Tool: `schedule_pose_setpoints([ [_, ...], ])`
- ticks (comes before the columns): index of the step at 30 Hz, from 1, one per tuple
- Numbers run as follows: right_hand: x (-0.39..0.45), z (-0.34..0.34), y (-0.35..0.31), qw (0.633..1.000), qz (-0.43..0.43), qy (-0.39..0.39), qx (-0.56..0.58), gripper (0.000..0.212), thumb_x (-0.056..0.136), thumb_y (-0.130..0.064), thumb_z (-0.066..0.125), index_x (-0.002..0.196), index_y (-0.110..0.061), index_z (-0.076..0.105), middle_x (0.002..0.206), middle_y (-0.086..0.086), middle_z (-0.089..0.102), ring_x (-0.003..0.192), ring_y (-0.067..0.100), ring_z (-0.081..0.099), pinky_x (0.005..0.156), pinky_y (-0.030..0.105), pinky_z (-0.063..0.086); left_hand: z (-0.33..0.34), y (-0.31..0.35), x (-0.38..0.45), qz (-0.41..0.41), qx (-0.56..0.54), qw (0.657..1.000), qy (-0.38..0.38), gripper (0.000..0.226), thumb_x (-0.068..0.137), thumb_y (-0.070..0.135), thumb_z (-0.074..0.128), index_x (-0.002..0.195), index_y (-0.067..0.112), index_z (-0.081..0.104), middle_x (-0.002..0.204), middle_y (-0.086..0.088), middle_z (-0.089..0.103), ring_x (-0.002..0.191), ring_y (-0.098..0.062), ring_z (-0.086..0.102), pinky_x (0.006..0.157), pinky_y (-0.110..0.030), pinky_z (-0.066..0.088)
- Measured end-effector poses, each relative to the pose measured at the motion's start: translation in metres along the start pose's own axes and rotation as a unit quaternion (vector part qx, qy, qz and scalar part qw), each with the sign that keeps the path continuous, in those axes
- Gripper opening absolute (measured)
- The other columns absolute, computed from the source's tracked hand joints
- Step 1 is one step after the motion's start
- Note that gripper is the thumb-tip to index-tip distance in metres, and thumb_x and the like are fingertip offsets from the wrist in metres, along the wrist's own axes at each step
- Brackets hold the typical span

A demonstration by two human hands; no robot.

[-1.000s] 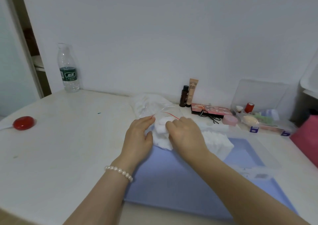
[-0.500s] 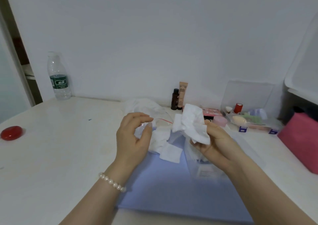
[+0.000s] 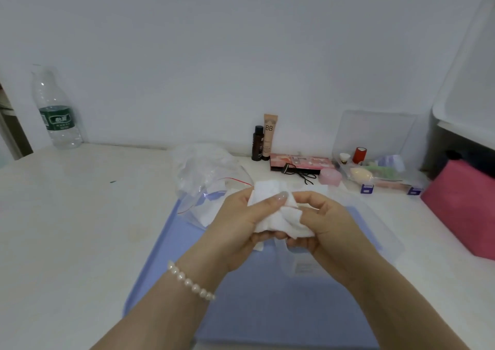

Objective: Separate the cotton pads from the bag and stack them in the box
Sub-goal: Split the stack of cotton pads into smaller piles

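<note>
Above the blue mat [image 3: 241, 296], between clear zip bag [image 3: 211, 178] and clear plastic box [image 3: 375, 232]: cotton pads [image 3: 276, 213], crumpled, long axis running left-right, pinched from both ends by left hand [image 3: 238, 226] and right hand [image 3: 326, 223]. Open white tabletop [image 3: 80, 215] leftward; cosmetics crowding the back-right edge.

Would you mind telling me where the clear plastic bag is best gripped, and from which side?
Probably at its open mouth, along the red zip strip. The clear plastic bag lies slumped with that mouth facing the hands, so come from the near side and pinch one lip.
</note>
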State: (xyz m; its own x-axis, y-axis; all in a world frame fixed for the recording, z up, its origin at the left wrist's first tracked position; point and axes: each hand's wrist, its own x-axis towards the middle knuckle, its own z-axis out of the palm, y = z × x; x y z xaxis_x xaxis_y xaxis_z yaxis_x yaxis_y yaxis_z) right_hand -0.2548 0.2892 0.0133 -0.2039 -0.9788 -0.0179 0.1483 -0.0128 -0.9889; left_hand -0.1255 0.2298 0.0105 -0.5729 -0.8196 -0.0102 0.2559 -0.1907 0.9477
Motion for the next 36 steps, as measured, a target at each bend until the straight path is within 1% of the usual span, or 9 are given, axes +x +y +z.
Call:
schedule_pose_setpoints([
  [7,-0.001,0.015,-0.008,0.990,-0.021,0.115,0.076,0.032,0.078,-0.037,0.064,0.090,-0.010,0.054,0.060,0.003,0.068,0.048,0.019,0.064,0.044,0.027,0.054,-0.009,-0.009,0.002,0.022,-0.091,0.991,0.095,0.009,0.087,-0.002,0.056,0.093,0.001,0.062,0.081,-0.009,0.072,0.070,-0.018,0.069,0.066,-0.030,0.058],
  [10,-0.007,0.013,-0.005,0.988,-0.080,0.112,-0.074,0.031,0.066,-0.024,0.076,0.089,-0.010,0.061,0.080,0.005,0.065,0.053,0.014,0.064,0.054,0.026,0.055,-0.009,-0.011,0.003,0.018,-0.090,0.990,0.103,0.024,0.088,0.007,0.058,0.110,-0.004,0.059,0.103,-0.018,0.070,0.091,-0.027,0.068,0.078,-0.036,0.057],
  [12,-0.008,0.010,-0.001,0.976,-0.122,0.133,-0.121,0.013,0.073,-0.012,0.074,0.077,-0.006,0.064,0.070,0.002,0.065,0.047,0.012,0.060,0.050,0.023,0.052,-0.008,-0.013,0.003,0.005,-0.092,0.990,0.103,0.029,0.090,0.014,0.057,0.114,-0.003,0.059,0.108,-0.019,0.069,0.098,-0.029,0.067,0.085,-0.040,0.055],
  [21,-0.001,0.003,0.004,0.968,-0.140,0.195,-0.078,0.038,0.088,-0.028,0.056,0.072,0.006,0.059,0.047,0.004,0.055,0.042,0.013,0.046,0.041,0.021,0.042,-0.006,-0.015,0.003,-0.003,-0.087,0.991,0.100,0.025,0.090,0.019,0.057,0.109,0.003,0.061,0.099,-0.013,0.072,0.083,-0.026,0.067,0.083,-0.043,0.043],
  [24,-0.002,0.003,0.002,0.960,-0.171,0.196,-0.101,0.045,0.076,-0.042,0.061,0.069,0.003,0.060,0.050,0.006,0.053,0.045,0.014,0.044,0.042,0.018,0.040,-0.004,-0.017,0.003,0.009,-0.078,0.991,0.112,0.029,0.091,0.020,0.057,0.113,0.001,0.057,0.103,-0.018,0.068,0.088,-0.033,0.062,0.085,-0.050,0.037],
  [26,-0.002,0.004,0.003,0.954,-0.198,0.176,-0.141,0.027,0.067,-0.035,0.073,0.070,-0.009,0.066,0.059,0.007,0.056,0.050,0.012,0.044,0.045,0.016,0.041,-0.003,-0.017,0.003,0.011,-0.070,0.991,0.111,0.029,0.092,0.020,0.056,0.114,0.001,0.057,0.111,-0.022,0.066,0.095,-0.037,0.062,0.088,-0.056,0.040],
  [29,0.002,-0.001,0.009,0.917,-0.238,0.196,-0.254,0.019,0.071,-0.015,0.078,0.067,-0.027,0.064,0.069,0.006,0.059,0.058,0.011,0.047,0.052,0.014,0.040,-0.004,-0.016,0.002,-0.009,-0.095,0.992,0.082,0.026,0.094,0.017,0.051,0.115,0.001,0.057,0.109,-0.020,0.067,0.094,-0.033,0.065,0.070,-0.041,0.058],
  [31,0.004,-0.004,0.011,0.910,-0.250,0.225,-0.243,0.021,0.073,-0.014,0.076,0.065,-0.028,0.064,0.071,0.007,0.061,0.060,0.012,0.048,0.053,0.014,0.040,-0.005,-0.015,0.001,-0.026,-0.120,0.990,0.070,0.026,0.096,0.015,0.047,0.115,0.002,0.057,0.104,-0.017,0.068,0.084,-0.028,0.064,0.048,-0.027,0.051],
  [36,0.001,-0.005,0.002,0.927,-0.251,0.235,-0.149,0.019,0.076,-0.009,0.072,0.064,-0.024,0.068,0.059,0.001,0.066,0.055,0.008,0.056,0.053,0.015,0.047,-0.006,-0.018,0.004,-0.038,-0.148,0.986,0.069,0.028,0.098,0.018,0.044,0.121,0.007,0.055,0.118,-0.014,0.066,0.099,-0.028,0.064,0.055,-0.028,0.056],
])
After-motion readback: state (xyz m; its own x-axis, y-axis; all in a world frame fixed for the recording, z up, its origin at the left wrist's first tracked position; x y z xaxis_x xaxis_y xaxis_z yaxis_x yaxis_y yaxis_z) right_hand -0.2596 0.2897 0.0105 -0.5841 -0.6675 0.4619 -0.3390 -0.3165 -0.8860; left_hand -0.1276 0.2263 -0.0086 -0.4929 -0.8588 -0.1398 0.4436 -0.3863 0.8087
